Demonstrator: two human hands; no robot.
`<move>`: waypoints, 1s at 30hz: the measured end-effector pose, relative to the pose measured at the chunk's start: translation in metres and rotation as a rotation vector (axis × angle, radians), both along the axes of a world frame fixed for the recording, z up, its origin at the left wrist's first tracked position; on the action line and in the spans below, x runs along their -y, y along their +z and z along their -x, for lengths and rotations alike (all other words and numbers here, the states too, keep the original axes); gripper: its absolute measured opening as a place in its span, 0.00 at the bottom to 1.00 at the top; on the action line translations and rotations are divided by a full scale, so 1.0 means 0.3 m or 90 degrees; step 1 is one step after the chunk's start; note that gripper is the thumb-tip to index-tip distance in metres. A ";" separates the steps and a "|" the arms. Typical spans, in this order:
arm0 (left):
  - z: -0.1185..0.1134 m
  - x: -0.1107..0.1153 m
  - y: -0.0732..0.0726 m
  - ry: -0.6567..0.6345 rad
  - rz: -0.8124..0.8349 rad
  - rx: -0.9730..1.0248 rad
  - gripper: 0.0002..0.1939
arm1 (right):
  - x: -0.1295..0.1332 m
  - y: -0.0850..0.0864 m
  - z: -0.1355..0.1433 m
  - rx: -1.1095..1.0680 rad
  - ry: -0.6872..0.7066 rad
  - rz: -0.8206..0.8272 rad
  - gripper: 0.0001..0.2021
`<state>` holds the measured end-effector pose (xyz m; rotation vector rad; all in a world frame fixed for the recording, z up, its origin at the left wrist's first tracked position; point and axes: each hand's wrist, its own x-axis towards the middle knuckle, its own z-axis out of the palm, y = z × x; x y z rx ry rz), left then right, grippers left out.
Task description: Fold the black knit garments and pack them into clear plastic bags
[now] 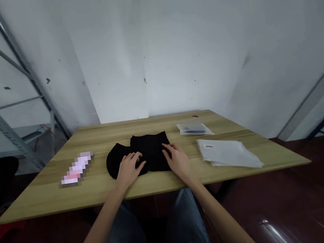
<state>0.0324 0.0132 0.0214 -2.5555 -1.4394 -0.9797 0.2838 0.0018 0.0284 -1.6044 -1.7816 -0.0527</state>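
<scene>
White wall (170, 55) across upper frame, wooden table (159, 183) below. Black fabric item (152, 151) flat on table, just below frame centre. Left hand (128, 169) rests on its left half, fingers loosely bent, thumb apart. Right hand (178, 161) touches its right edge; whether fingers pinch fabric, cannot tell. Translucent plastic sleeves (227, 153) at lower right; pixelated item (77, 168) at lower left.

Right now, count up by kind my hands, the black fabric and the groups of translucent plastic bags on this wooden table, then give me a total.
Your hands: 2 (left hand, right hand)
Black fabric: 1, seen as one connected shape
Bag groups: 2 (near bags, far bags); individual bags can't be counted
Total: 5
</scene>
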 end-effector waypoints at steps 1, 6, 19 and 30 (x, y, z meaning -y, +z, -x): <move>0.003 0.005 0.001 -0.005 -0.005 0.010 0.08 | 0.019 0.006 -0.037 0.017 -0.029 -0.024 0.20; 0.014 0.027 0.005 0.013 -0.025 0.076 0.09 | 0.143 -0.007 -0.278 0.170 -0.230 0.057 0.19; 0.012 0.044 -0.018 0.008 0.027 0.062 0.13 | 0.190 -0.042 -0.359 0.003 -0.240 0.013 0.18; -0.016 0.077 0.012 -0.017 -0.114 0.160 0.17 | 0.204 0.080 -0.032 -0.055 -0.017 -0.263 0.16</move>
